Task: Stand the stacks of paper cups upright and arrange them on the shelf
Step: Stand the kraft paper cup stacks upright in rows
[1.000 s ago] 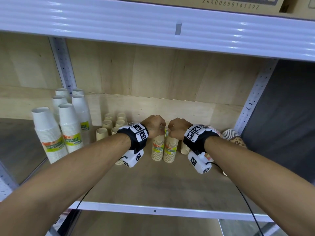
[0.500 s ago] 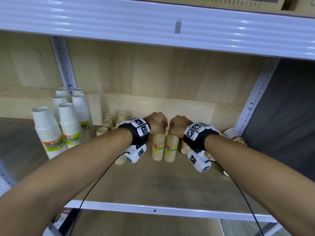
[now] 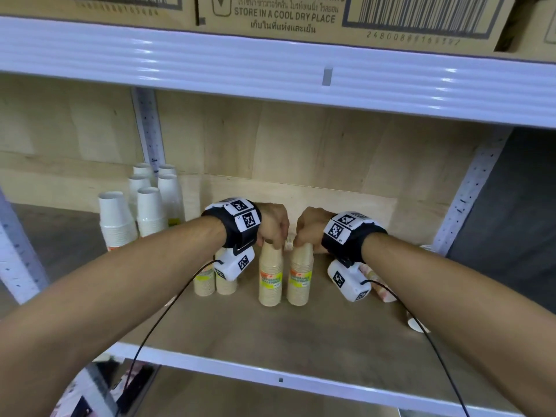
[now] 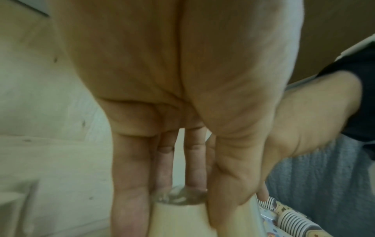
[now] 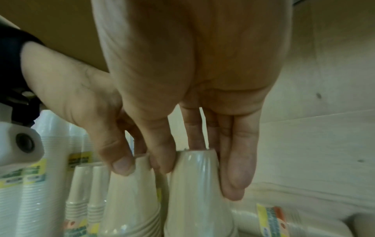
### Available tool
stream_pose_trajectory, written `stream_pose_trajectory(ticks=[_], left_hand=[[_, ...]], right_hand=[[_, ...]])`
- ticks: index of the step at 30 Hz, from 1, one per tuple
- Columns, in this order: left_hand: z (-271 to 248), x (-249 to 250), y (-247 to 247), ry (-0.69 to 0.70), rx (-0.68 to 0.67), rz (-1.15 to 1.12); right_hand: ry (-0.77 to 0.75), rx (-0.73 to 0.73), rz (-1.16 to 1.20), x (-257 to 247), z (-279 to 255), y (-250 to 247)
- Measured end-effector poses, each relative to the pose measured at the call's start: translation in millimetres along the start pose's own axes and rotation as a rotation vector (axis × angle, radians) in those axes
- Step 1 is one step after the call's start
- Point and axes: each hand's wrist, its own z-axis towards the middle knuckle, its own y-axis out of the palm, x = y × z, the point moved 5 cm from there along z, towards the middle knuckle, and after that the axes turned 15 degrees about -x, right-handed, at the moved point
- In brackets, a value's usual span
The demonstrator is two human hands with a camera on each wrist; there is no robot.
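Observation:
Two tan paper-cup stacks stand upright side by side mid-shelf, wrapped in clear plastic with yellow labels. My left hand (image 3: 275,239) grips the top of the left stack (image 3: 270,276) from above, fingers curled down round it (image 4: 178,216). My right hand (image 3: 302,240) grips the top of the right stack (image 3: 299,276) the same way. The right wrist view shows my right fingers (image 5: 237,176) down the side of the right stack (image 5: 194,192) and my left thumb on the neighbouring stack (image 5: 129,200). Both stacks rest on the wooden shelf (image 3: 270,335).
Tall white cup stacks (image 3: 132,215) stand at the back left. More tan stacks (image 3: 207,284) stand just left of the held pair. Patterned cup stacks (image 3: 379,284) lie on their sides at the right. The white shelf beam (image 3: 270,67) is close overhead, with cardboard boxes above it.
Both hands stay on the tops of the two tan stacks. The pair sits slightly nearer the shelf's front edge, and my head view has tilted upward.

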Motion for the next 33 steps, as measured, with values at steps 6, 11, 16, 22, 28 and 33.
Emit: stream_pose_trajectory(ticks=[6, 11, 16, 22, 28, 33], left_hand=[[-26, -30, 7, -0.102, -0.12, -0.006], [-46, -62, 12, -0.18, -0.134, -0.03], [-58, -90, 18, -0.201, -0.106, -0.098], [-67, -117, 23, -0.197, -0.067, -0.139], [-67, -130, 28, -0.212, -0.049, -0.118], [-67, -134, 28, -0.191, -0.014, -0.108]], right_hand=[[-0.089, -0.109, 0.026, -44, 1, 15], [-0.138, -0.17, 0.047, -78, 3, 31], [-0.214, -0.226, 0.034, -104, 8, 41], [-0.278, -0.202, -0.009, -129, 13, 50], [-0.327, -0.186, -0.047, -139, 17, 55], [-0.337, -0.185, -0.055, -140, 19, 54]])
